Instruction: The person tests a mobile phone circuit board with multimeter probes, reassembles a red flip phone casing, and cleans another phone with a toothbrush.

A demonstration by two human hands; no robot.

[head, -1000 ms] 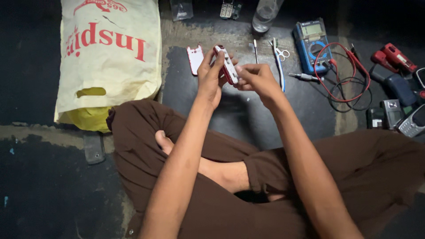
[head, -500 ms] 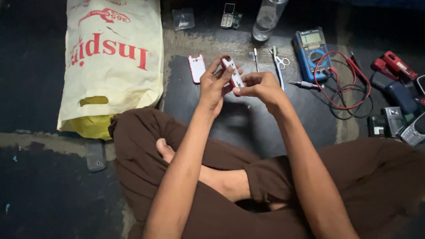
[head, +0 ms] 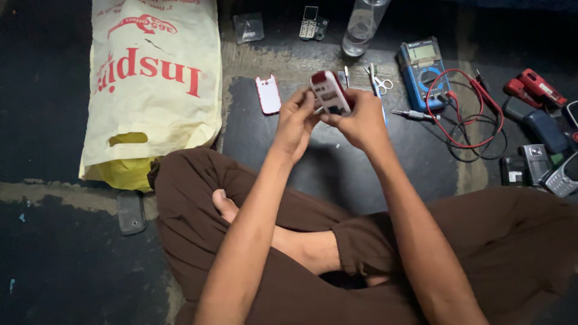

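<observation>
I sit cross-legged on the floor and hold a small red and white mobile phone (head: pixel 330 92) up in front of me with both hands. My left hand (head: pixel 295 123) grips its left and lower side. My right hand (head: pixel 359 119) grips its right side, thumb against the casing. The phone is tilted, its open back facing up. Its white back cover with a red rim (head: pixel 268 94) lies on the dark mat (head: pixel 325 162) just left of my hands.
A cream and yellow plastic bag (head: pixel 150 84) lies at left. A blue multimeter (head: pixel 423 69) with red leads (head: pixel 466 117), small scissors (head: pixel 379 81), a screwdriver (head: pixel 412 114), a clear bottle (head: pixel 363 24), a keypad part (head: pixel 311 22) and several old phones (head: pixel 542 162) lie around.
My hands have kept hold of the phone and turned it slightly, so more of its back faces up. The view has shifted a little.
</observation>
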